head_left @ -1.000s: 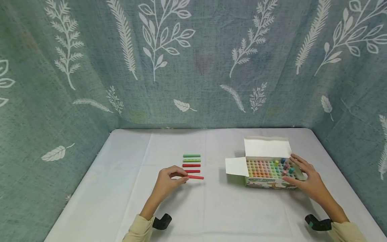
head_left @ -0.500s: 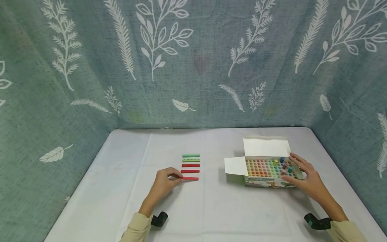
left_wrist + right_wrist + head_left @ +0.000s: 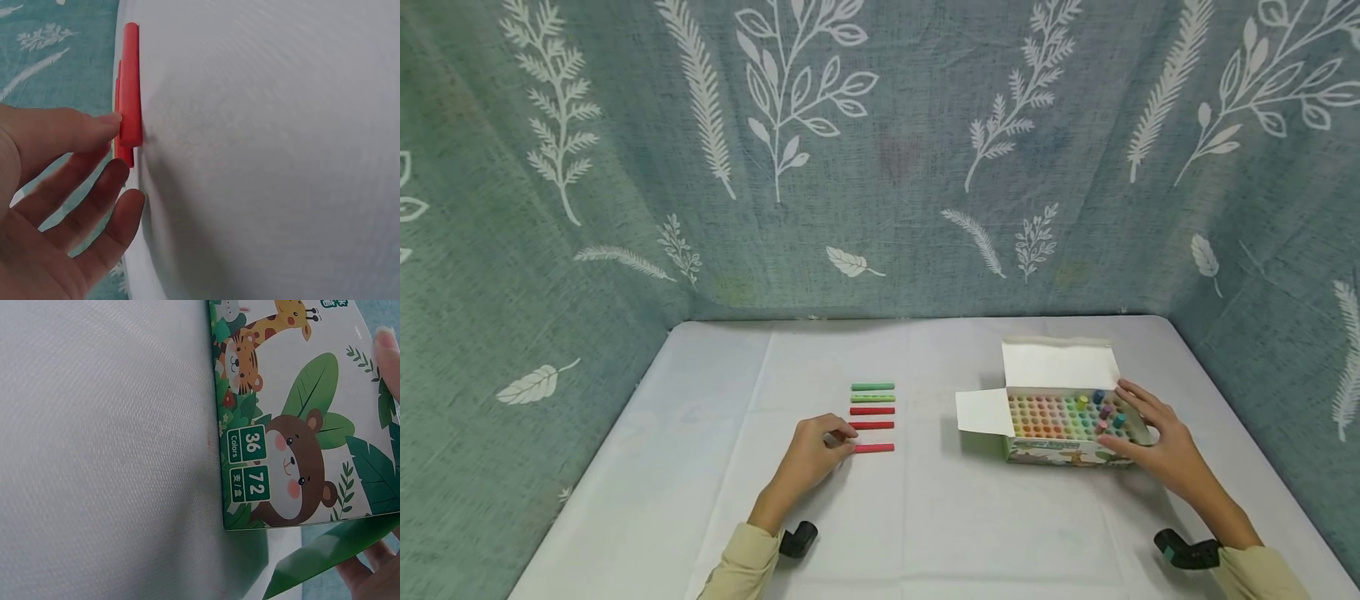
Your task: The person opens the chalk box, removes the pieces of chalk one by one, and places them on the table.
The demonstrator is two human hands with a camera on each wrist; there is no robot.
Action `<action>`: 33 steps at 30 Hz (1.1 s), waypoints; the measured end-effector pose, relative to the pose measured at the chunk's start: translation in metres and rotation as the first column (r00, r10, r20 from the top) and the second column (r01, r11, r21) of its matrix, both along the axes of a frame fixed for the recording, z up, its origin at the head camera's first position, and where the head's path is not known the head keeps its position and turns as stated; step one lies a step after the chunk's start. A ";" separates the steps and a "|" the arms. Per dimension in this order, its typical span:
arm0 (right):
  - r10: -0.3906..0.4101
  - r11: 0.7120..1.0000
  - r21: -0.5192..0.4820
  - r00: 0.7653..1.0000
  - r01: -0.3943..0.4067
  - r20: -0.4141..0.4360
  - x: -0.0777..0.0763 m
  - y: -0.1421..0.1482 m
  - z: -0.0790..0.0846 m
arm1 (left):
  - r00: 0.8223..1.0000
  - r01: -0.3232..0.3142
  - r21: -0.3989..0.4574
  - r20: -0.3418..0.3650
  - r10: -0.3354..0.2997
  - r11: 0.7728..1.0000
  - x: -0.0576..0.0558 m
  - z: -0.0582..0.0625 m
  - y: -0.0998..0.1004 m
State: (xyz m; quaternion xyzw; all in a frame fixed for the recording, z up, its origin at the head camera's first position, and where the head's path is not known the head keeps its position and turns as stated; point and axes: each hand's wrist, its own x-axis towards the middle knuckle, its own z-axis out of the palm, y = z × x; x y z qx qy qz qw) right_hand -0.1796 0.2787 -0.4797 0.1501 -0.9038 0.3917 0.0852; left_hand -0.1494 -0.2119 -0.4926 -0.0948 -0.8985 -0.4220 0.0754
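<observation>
My left hand [image 3: 816, 450] is beside the near end of a row of coloured chalk sticks. Its thumb touches the nearest red chalk stick [image 3: 874, 448] close to its left end, while the other fingers are spread apart in the left wrist view. Behind that stick lie two more red sticks [image 3: 872, 411] and two green ones [image 3: 873, 387], all side by side. My right hand [image 3: 1157, 433] holds the right end of an open chalk box [image 3: 1060, 451], thumb at the front edge and fingers toward the back. The right wrist view shows its animal-printed front [image 3: 294, 444].
Raised lid [image 3: 1062, 363] and left flap [image 3: 983, 412] stand out from the box. Several sticks poke up from its holed insert [image 3: 1045, 417]. A white cloth [image 3: 970, 533] covers the table, and a leaf-patterned curtain [image 3: 910, 167] encloses the back and sides.
The left hand has brought the red stick left and nearer, and its fingers have loosened; the stick now lies level with the row. The right hand has stayed on the box.
</observation>
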 end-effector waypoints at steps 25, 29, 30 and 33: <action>-0.007 1.000 -0.001 1.000 0.007 0.021 0.002 -0.001 0.004 | 0.985 0.172 0.159 -0.043 -0.167 0.972 -0.023 0.049 0.055; -0.021 1.000 0.011 0.999 0.021 0.038 0.000 -0.001 0.007 | 0.978 0.204 0.129 -0.074 -0.196 0.970 -0.031 0.057 0.071; -0.024 1.000 0.017 0.999 0.023 0.037 0.000 -0.001 0.007 | 0.976 0.210 0.117 -0.082 -0.201 0.971 -0.033 0.058 0.075; -0.020 0.999 0.031 0.999 0.019 0.027 -0.001 -0.003 0.008 | 0.969 0.237 0.100 -0.095 -0.227 0.966 -0.039 0.063 0.087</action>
